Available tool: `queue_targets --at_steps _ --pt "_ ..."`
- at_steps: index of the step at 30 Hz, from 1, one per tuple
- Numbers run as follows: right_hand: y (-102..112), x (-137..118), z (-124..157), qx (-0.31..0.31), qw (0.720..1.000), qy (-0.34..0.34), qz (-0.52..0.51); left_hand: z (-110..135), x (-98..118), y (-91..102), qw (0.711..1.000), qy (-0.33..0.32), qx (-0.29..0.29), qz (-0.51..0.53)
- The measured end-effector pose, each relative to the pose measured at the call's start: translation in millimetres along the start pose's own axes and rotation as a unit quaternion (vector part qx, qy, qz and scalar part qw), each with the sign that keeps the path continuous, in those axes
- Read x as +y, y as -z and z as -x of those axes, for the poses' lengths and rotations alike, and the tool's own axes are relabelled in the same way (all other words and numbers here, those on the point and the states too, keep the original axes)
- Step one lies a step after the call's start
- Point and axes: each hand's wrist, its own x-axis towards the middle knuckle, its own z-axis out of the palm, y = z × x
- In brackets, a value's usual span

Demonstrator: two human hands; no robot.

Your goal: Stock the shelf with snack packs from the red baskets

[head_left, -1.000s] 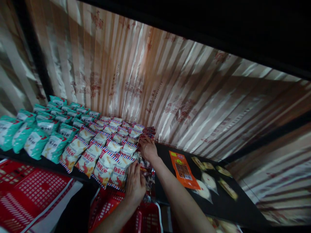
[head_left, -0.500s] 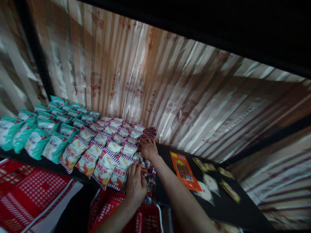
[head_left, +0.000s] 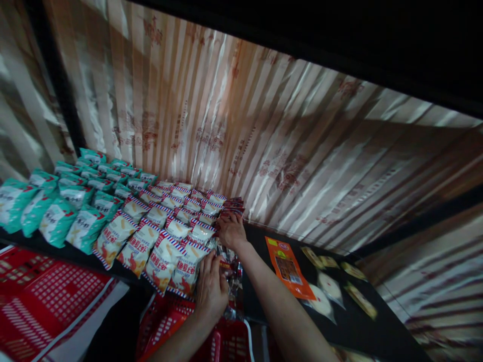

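Note:
My left hand (head_left: 212,289) lies with fingers stretched flat on a row of dark red snack packets (head_left: 228,261) near the shelf's front edge, beside the white packets with red and blue striped edges (head_left: 164,254). My right hand (head_left: 231,229) reaches further back along the same dark red row (head_left: 233,205). Its fingers curl down onto the packets, pressing or gripping them. The fingertips are partly hidden.
Teal packets (head_left: 56,216) fill the shelf's left part. An orange packet (head_left: 289,266) and several pale loose packets (head_left: 328,296) lie on the black shelf (head_left: 350,322) at right. Red baskets (head_left: 41,296) stand below, one (head_left: 226,342) under my arms. A striped curtain (head_left: 264,141) backs the shelf.
Both hands stay on the dark red row with hardly any movement. The view has shifted slightly.

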Motion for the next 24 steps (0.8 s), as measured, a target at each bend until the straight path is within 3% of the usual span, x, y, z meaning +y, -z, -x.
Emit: queue_targets --at_steps 24 --pt "-4.2 3.5 -1.2 -0.007 1.0 -0.011 -0.002 3.5 -4.5 -9.2 1.0 -0.019 0.018 -0.002"
